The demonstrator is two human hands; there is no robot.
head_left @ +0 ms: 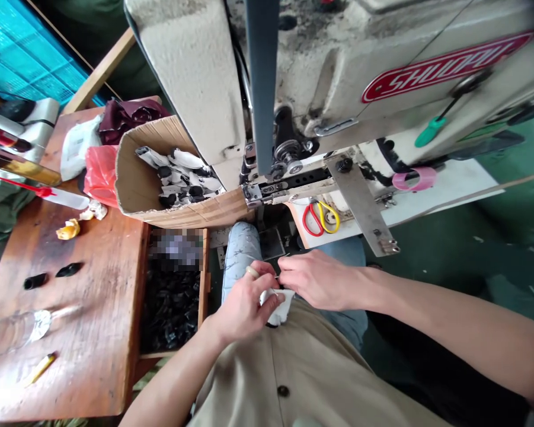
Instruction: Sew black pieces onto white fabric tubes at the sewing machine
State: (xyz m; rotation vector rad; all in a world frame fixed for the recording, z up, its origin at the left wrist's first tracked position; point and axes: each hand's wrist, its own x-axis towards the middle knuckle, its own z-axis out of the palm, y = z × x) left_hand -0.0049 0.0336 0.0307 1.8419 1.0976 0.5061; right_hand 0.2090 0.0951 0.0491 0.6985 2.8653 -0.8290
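Note:
Just above my lap, my left hand point(249, 299) is closed on a small white fabric piece point(283, 305) that has a dark lower edge. The thumb presses on top of the fabric. My right hand point(315, 279) meets it from the other side, fingertips pinched together close to the left fingers. Whatever lies in that right pinch is too small and covered to name. In front of both hands stands a sewing machine point(338, 71) with a long narrow arm. Snips point(320, 219) with red and yellow handles rest on its white bed, beyond my right hand.
A cardboard box point(133, 160) of white and black pieces stands left of the machine. Below it, a wooden drawer point(203, 276) holds many black pieces. The wooden table point(98, 296) carries a bottle point(15, 335) and two black pieces. A flat metal bar point(364, 207) juts toward me.

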